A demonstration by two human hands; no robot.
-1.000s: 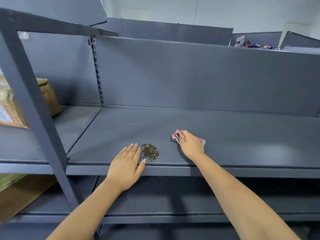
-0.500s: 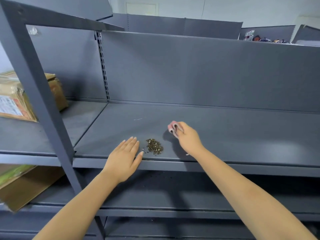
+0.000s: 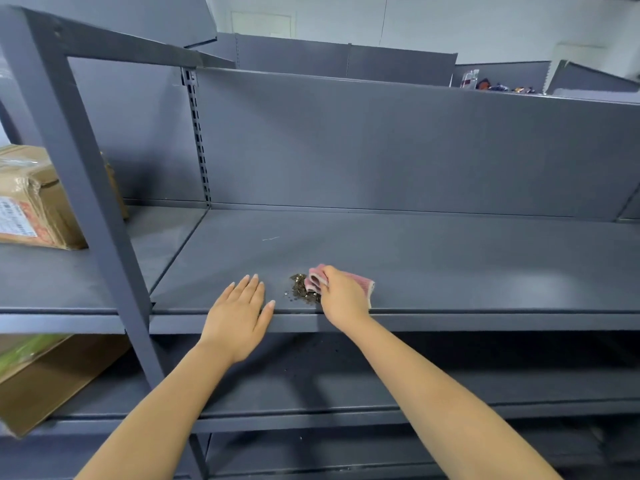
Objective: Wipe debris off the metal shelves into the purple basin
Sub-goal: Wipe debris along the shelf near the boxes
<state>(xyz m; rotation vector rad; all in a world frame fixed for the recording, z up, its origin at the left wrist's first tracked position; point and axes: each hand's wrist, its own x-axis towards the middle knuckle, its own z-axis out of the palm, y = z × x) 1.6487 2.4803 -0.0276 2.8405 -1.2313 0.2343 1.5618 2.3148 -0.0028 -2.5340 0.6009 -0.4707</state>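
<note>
Low in the middle of the frame, the right hand (image 3: 341, 299) grips a folded pink cloth (image 3: 317, 279) against a small brown debris pile (image 3: 302, 289) close to the front edge of the dark grey metal shelf (image 3: 450, 258). The left hand (image 3: 239, 315) lies flat, fingers straight, over that edge, just left of the pile. Bare shelf stretches right. A taped cardboard box (image 3: 31, 199) sits far left.

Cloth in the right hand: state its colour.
Pink, with a pale edge; the cloth shows best in the head view.
</note>
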